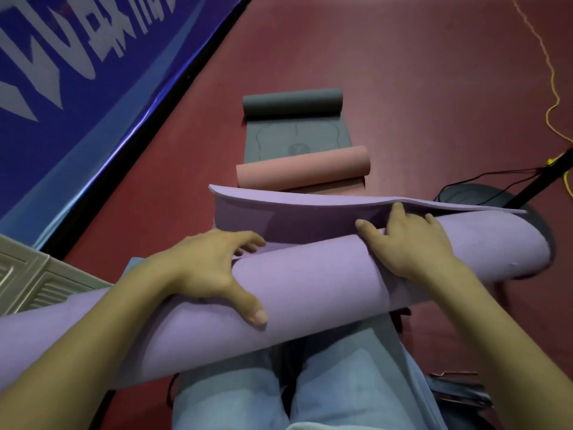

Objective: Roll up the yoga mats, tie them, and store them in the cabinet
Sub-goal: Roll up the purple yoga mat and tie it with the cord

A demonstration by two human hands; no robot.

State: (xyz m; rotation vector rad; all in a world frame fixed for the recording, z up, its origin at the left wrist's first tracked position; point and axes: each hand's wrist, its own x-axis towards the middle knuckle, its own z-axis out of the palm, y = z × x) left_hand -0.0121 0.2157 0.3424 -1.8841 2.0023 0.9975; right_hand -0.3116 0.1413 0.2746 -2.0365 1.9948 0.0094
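Note:
A thick purple yoga mat (310, 283) lies across my lap, mostly rolled, with its last flap (310, 201) still loose and lifted beyond the roll. My left hand (210, 268) grips the roll near its middle, thumb on the near side, fingers curled over the far side. My right hand (412, 243) lies on top of the roll further right, fingers reaching under the loose flap. Ahead on the floor lies a pink mat (302, 172), partly rolled, and behind it a grey mat (293, 102), also partly rolled with a flat stretch (294, 138) showing.
The floor (403, 72) is dark red. A blue banner (77, 72) runs along the left. A ribbed beige panel (34, 280) sits at lower left. A dark round stand base (474, 197) with black cables and a yellow cord (555, 97) is at right.

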